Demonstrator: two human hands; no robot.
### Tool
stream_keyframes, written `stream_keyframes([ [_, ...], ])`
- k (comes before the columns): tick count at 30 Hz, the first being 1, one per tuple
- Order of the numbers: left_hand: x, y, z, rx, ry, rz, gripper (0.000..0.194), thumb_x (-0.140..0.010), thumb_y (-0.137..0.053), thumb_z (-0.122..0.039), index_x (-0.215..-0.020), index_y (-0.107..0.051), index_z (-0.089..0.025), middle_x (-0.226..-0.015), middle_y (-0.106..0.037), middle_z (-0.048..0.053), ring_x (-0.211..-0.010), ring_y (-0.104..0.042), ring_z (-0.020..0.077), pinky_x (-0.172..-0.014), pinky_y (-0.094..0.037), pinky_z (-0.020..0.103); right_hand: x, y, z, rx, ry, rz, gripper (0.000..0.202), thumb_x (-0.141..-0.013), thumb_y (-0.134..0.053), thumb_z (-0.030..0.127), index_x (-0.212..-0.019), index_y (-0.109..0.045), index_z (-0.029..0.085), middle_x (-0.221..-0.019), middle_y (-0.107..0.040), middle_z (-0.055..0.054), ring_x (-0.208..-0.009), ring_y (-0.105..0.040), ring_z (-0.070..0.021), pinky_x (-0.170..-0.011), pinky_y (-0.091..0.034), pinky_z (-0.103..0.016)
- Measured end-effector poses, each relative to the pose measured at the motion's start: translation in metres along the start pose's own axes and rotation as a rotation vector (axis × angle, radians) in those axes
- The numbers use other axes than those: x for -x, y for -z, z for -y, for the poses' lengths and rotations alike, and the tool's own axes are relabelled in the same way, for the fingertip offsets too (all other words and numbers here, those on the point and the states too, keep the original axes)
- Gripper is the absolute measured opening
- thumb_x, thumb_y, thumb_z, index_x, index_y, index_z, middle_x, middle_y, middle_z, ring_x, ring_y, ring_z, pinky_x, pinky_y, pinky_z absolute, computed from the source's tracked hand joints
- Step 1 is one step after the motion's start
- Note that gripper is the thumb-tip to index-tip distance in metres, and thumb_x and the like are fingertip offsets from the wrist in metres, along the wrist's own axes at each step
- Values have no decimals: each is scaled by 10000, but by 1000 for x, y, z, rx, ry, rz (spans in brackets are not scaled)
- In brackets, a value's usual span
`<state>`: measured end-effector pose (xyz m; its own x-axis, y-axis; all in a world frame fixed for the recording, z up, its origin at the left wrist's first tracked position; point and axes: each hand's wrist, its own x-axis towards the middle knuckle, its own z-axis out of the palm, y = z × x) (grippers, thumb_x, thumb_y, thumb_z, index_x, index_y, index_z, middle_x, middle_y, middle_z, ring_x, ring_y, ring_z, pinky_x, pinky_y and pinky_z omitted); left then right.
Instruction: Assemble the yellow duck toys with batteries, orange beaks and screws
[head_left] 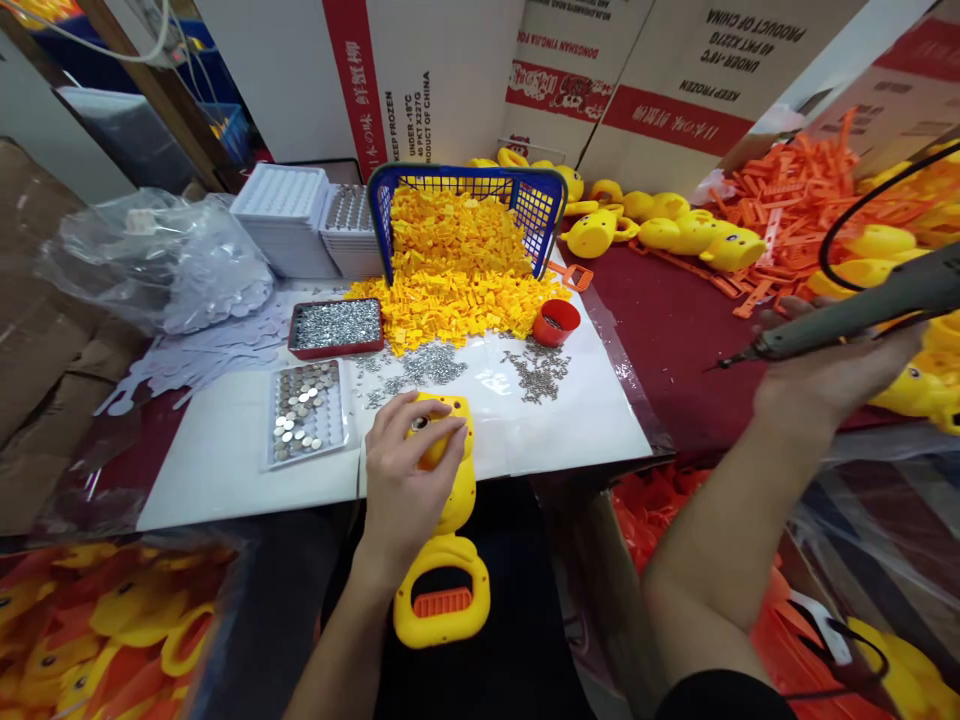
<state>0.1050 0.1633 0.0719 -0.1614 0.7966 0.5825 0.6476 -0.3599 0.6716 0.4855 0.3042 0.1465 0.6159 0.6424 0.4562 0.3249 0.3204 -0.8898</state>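
Observation:
My left hand [409, 470] is closed on the upper part of a yellow plastic toy [455, 497] at the front edge of the white work board. The toy's ring-shaped handle, with an orange ribbed piece inside, hangs below the edge over my lap. At the right, my right hand [832, 365] is wrapped round a grey electric screwdriver [855, 310], its tip pointing left over the dark red cloth. Ahead of the toy lie loose silver parts [433, 366] and small dark screws [538, 373].
A blue basket [555, 215] spills yellow pieces [457, 300] onto the board [217, 480]. Around it stand a red cup [556, 323], a red tray of metal parts [336, 327] and a tray of button cells [307, 412]. Yellow toys and orange strips [787, 215] lie right; cartons stand behind.

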Motion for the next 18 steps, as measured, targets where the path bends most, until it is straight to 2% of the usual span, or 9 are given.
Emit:
stream_keyframes([
  [1,0,0,1,29,3,6,77,-895,-707,-191,-885,-764,-242,-979,-745,43,-1108,-653,269,-971,-554,499,8,-2,2,-136,-73,-18,498,-940,-437,577,-641,-638,233,-718,-664,-55,-675,-653,-188,-675,-453,-439],
  [3,1,-2,2,98,18,20,78,-895,-709,-192,-892,-765,-248,-1033,-747,40,-1121,-655,252,-989,-554,479,27,-10,12,-343,-135,50,279,-715,-777,488,-672,-660,239,-665,-637,-14,-613,-609,-166,-648,-437,-408],
  [5,2,-9,-3,142,28,39,78,-894,-711,-194,-890,-764,-251,-1066,-750,40,-1134,-650,250,-996,-548,475,46,-23,30,-400,-55,242,377,-504,-905,455,-710,-673,241,-672,-618,-2,-584,-575,-155,-605,-411,-389],
  [6,3,-13,-7,148,24,51,78,-892,-713,-193,-884,-763,-252,-1065,-751,40,-1134,-646,253,-992,-544,477,55,-30,41,-411,1,325,410,-472,-906,476,-703,-664,240,-639,-579,8,-540,-535,-139,-579,-396,-385],
  [9,4,-28,-21,143,-8,90,81,-879,-722,-187,-849,-754,-255,-1050,-746,45,-1122,-623,268,-972,-526,488,80,-55,75,-447,40,616,321,-568,-817,435,-766,-634,261,-543,-389,64,-470,-389,-100,-556,-393,-381],
  [10,4,-32,-25,144,-12,103,87,-874,-725,-185,-832,-749,-257,-1043,-742,45,-1115,-614,271,-964,-519,488,88,-62,85,-481,35,668,309,-587,-797,406,-803,-622,271,-551,-378,65,-480,-382,-107,-546,-396,-371],
  [12,3,-36,-30,147,-9,120,99,-866,-731,-184,-802,-738,-259,-1029,-732,44,-1099,-600,273,-956,-504,485,103,-75,98,-585,-5,766,273,-662,-752,374,-875,-606,288,-571,-453,51,-496,-447,-138,-524,-419,-352],
  [15,2,-37,-31,137,24,115,112,-863,-730,-195,-775,-725,-264,-1016,-715,40,-1086,-583,272,-965,-479,482,124,-84,104,-734,-87,975,101,-832,-653,321,-902,-593,281,-494,-462,81,-361,-409,-119,-414,-398,-294],
  [18,1,-36,-30,127,53,101,110,-860,-728,-198,-770,-720,-262,-1015,-699,40,-1077,-574,270,-970,-466,479,144,-83,106,-806,-134,991,73,-884,-638,278,-862,-569,272,-449,-409,107,-305,-353,-91,-369,-384,-254],
])
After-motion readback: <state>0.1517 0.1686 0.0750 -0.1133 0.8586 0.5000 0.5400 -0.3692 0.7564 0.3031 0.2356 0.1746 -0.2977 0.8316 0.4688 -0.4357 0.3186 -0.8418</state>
